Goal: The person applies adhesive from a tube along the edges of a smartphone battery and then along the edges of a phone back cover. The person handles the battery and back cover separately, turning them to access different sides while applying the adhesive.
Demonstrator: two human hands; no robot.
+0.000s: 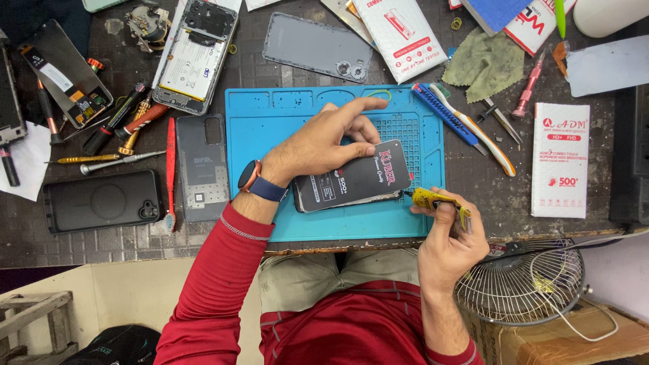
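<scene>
Your bench is dark and crowded, and the blue silicone work mat lies at its near edge in front of you. On the mat lies a phone display panel with a dark printed protective film, tilted slightly, its right end reaching toward the mat's right border.

Your left hand presses down on the upper left part of that panel: the thumb and middle fingers rest on the film while the index finger sticks out above it, so the hand pins the panel rather than gripping it. A smartwatch with a blue strap sits on that wrist, above a red sleeve.

Your right hand is closed around a small yellow glue tube, whose dark nozzle touches the panel's lower right edge (whether glue is coming out is too small to tell).

Left of the mat lie a grey phone back cover, a black phone case and an opened phone with its battery showing. Screwdrivers lie between them. Right of the mat are a blue-handled tool, an orange and white toothbrush and a white box. A wire fan guard sits below the bench edge.
</scene>
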